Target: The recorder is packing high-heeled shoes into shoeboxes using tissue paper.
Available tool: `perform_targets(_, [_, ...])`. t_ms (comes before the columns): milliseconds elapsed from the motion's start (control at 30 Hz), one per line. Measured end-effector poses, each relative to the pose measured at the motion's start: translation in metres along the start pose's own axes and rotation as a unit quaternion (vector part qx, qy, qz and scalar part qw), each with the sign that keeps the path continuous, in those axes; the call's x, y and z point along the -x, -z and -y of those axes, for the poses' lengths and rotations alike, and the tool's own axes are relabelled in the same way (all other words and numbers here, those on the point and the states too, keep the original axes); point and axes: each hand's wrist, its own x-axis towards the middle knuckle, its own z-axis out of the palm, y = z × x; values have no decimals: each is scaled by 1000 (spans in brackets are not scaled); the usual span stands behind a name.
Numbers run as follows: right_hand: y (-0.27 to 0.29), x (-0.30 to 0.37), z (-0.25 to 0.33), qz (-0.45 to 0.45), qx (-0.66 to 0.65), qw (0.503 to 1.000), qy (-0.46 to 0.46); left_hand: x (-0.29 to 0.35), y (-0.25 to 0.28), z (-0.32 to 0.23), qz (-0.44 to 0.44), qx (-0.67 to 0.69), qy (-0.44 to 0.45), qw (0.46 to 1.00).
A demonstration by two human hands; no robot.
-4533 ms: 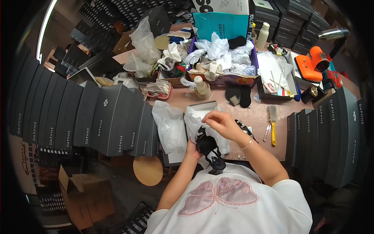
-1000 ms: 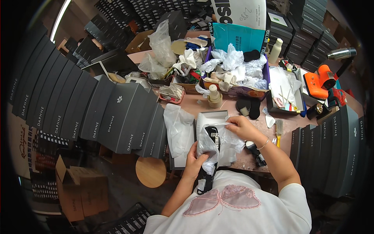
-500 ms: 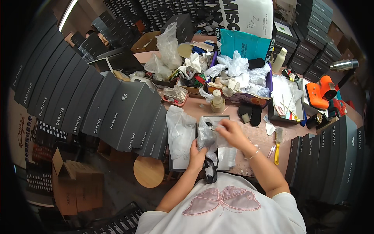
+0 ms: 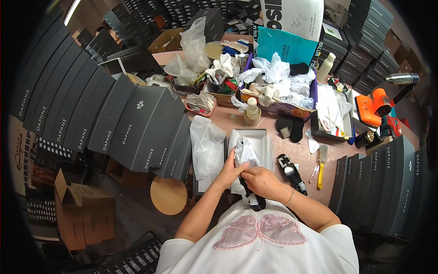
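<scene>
I have the left hand clamped around the paper-wrapped sandal; the right hand grips its middle; another sandal lies on the desk.

This looks like a shoe workshop or packing room. Dark shoeboxes rise in rows at the left, with more rows at the right and tall piles behind. A pinkish worktop between them carries a black sandal, dark insoles, a bottle, a yellow-handled brush and a bin of crumpled wrapping. A brown carton stands open near a round stool.
</scene>
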Motion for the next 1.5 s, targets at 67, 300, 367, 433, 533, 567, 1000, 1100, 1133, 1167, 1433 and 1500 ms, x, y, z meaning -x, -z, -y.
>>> perform_targets(67, [16,8,1,42,40,998,13,-2,1,2,12,-52,-24,998])
perform_targets(300, [25,-1,-10,50,137,971,-188,-1,-9,1,25,-76,-30,996])
perform_targets(367, [20,-6,-24,-22,104,976,-192,-1,-13,-2,37,-78,-46,995])
perform_targets(433, [12,-9,-37,15,31,976,-216,-2,-15,-5,53,-71,-28,996])
perform_targets(533, [-12,-19,-38,-8,109,963,-247,0,-13,-4,50,-61,-5,997])
perform_targets(567, [-22,-19,-42,-26,126,966,-225,0,-13,-2,45,-57,0,997])
perform_targets(1000, [-21,-24,-43,-64,-65,964,-250,18,-27,-12,-26,-11,-10,1000])
perform_targets(1100, [-30,-18,-51,-52,-120,966,-224,15,-24,12,-120,32,-27,992])
perform_targets(1133, [-21,-17,-43,-91,-172,967,-163,16,-15,14,-135,19,-42,990])
perform_targets(1167, [-4,-4,-34,-25,-319,919,-230,14,-5,13,-194,-55,-34,979])
perform_targets(1433, [-8,201,-133,30,-37,850,-525,-44,109,-10,-286,-526,-89,796])
perform_targets(1500, [-31,229,-156,-22,-86,849,-521,-58,70,-8,-225,-395,-151,878])
